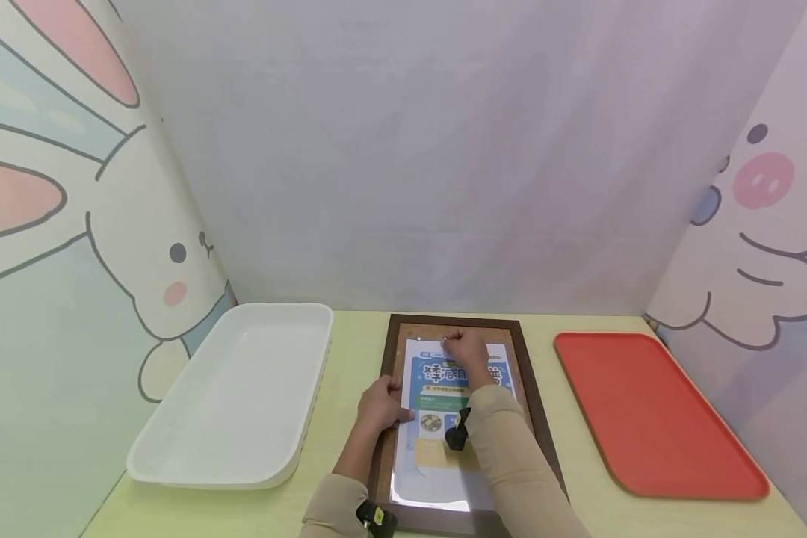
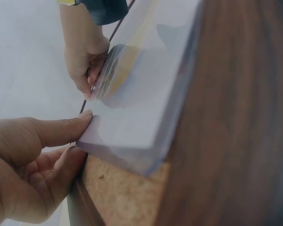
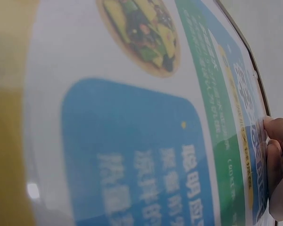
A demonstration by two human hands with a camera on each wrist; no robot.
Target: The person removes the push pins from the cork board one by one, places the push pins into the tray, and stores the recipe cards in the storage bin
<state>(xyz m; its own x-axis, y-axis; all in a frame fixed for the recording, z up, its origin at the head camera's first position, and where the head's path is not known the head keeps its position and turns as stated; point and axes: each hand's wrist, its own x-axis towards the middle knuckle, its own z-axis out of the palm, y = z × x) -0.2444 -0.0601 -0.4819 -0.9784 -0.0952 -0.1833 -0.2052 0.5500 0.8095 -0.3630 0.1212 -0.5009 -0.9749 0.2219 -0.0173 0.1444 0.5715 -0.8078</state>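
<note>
A glossy poster with blue, green and yellow printing lies over a corkboard in a dark wooden frame. At its left edge my left hand pinches the poster between thumb and fingers; the thumb lies on top in the left wrist view. Higher up, my right hand has its fingertips pressed together at the poster's top edge, around a tiny pin-like piece that they mostly hide. A small light dot, like a pin head, shows at the poster's upper left corner.
To the left stands a deep white tray. A flat red tray lies on the right side of the pale yellow table. A grey curtain wall rises behind, with cartoon-printed panels at both sides.
</note>
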